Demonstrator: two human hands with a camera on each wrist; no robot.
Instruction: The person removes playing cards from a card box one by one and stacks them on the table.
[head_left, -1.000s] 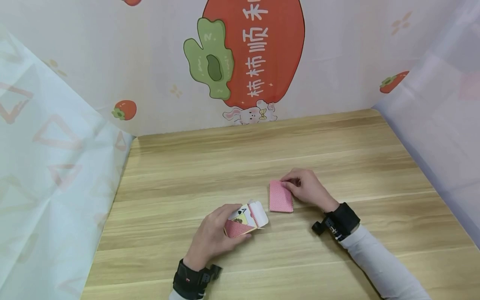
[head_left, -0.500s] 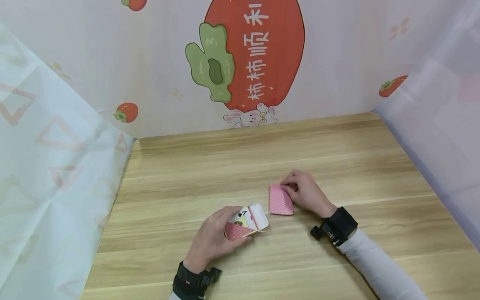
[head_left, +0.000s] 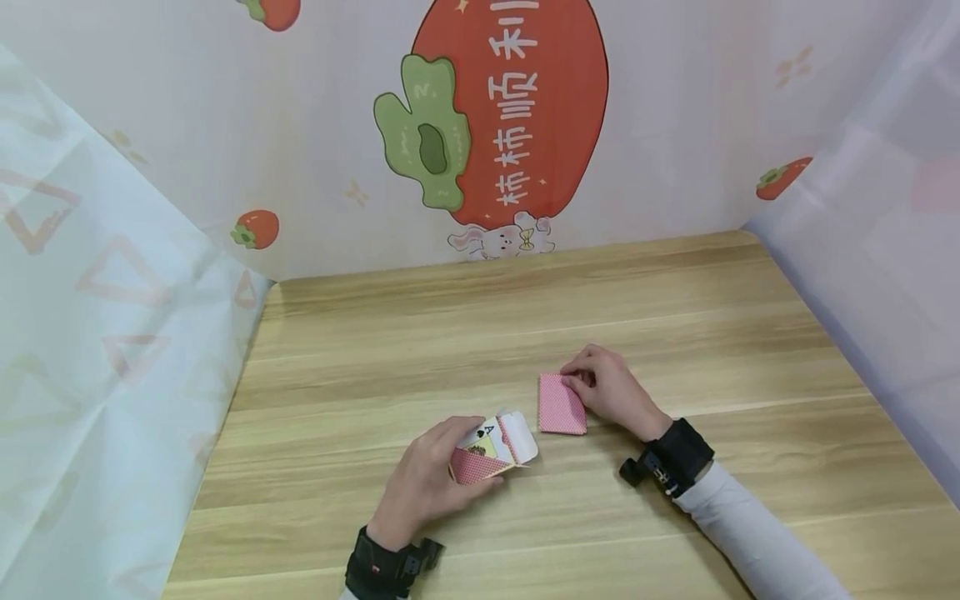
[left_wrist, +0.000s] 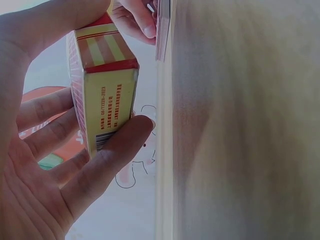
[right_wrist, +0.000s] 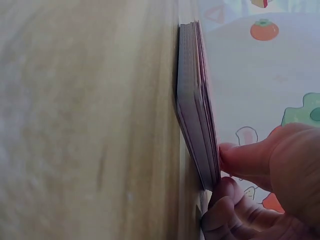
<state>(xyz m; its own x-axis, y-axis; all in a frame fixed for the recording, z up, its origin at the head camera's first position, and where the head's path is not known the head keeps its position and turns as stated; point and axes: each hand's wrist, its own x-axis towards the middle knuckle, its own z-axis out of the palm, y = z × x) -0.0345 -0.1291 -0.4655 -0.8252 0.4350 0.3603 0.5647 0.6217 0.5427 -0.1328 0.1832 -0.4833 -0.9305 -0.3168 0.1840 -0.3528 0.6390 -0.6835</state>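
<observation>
Rt hand [head_left: 618, 390] slightly left, on rect. patterned cards [head_left: 560, 408]

- Left hand [head_left: 423, 477]: thumb [left_wrist: 112, 160] opposes the bent fingers [left_wrist: 52, 127] in a wide grip.
- Right hand [head_left: 618, 392]: thumb and bent fingers pinch.
- Right forearm [head_left: 753, 529]: slants in from the lower right.

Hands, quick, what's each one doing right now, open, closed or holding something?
Left hand: holding the card box.
Right hand: pinching the card deck near a corner.
</observation>
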